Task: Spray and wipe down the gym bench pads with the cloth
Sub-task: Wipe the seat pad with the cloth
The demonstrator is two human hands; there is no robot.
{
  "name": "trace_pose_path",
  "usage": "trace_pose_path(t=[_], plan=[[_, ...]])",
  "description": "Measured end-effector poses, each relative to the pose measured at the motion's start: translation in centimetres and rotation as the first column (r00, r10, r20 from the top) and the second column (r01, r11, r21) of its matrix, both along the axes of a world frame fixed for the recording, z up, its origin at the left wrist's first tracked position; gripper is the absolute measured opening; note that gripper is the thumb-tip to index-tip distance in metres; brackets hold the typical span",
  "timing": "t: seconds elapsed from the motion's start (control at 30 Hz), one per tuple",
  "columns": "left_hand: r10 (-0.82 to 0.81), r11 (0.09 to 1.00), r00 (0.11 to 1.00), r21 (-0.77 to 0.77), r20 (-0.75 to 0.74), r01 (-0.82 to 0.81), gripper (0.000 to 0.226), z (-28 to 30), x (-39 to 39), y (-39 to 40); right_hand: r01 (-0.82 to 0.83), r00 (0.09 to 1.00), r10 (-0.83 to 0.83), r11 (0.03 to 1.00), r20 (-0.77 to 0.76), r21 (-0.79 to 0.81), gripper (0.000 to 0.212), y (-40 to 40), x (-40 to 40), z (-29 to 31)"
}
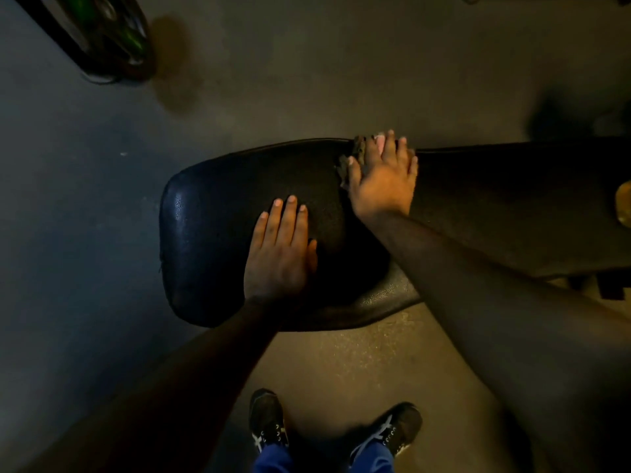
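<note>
Two hands are down on the bench, both mine. My right hand (382, 180) lies flat with the fingers spread, pressing the cloth (358, 151) against the far edge of the bench; it is not curled round the cloth, only laid on top of it. Most of the cloth is hidden under my palm, and just a crumpled brownish edge and a small pinkish patch show past my fingertips and thumb. My left hand (280, 250) is flat as well, fingers straight and close together, thumb alongside, and it has nothing in it; it rests palm down on the seat pad (205, 233).

That seat pad is black, rounded at its corners, with a pebbled shine near its left end. It runs to the right into the longer back pad (512, 206), equally dark, and my right hand sits about where the two meet. At the far right edge of the view a yellowish thing (623, 203) lies on the back pad, too cropped to tell what it is.

Below the bench, on the dull floor (341, 363), are my two dark shoes (268, 421) with pale laces and the cuffs of blue trousers (273, 462). At the upper left stand dark weight plates (102, 35) with green glints.
</note>
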State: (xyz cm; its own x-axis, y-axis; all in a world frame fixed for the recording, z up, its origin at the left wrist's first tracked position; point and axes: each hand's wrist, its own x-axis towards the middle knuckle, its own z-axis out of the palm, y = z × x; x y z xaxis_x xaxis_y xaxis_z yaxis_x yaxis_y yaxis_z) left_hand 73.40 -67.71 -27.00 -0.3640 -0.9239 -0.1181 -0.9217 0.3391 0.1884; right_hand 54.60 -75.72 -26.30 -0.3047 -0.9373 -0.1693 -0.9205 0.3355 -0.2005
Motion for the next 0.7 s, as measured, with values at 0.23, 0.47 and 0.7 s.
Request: trace_pose_path(t=[0.23, 0.47, 0.7], plan=[[-0.009, 1.000, 1.000, 0.018, -0.006, 0.009, 0.059, 0.4, 0.0, 0.1, -0.185, 0.983, 0.185, 0.983, 0.006, -0.005, 0.066, -0.8, -2.3, 0.3], [0.006, 1.000, 1.000, 0.030, 0.029, -0.007, 0.060, 0.6, -0.3, 0.2, -0.460, 0.887, 0.461, 0.887, 0.017, -0.032, 0.067, 5.7, -3.8, 0.1], [-0.007, 0.998, 1.000, 0.070, 0.007, 0.006, 0.057, 1.8, -2.1, 1.3, -0.375, 0.927, 0.374, 0.927, 0.037, 0.026, 0.067, 10.5, -0.9, 1.1]])
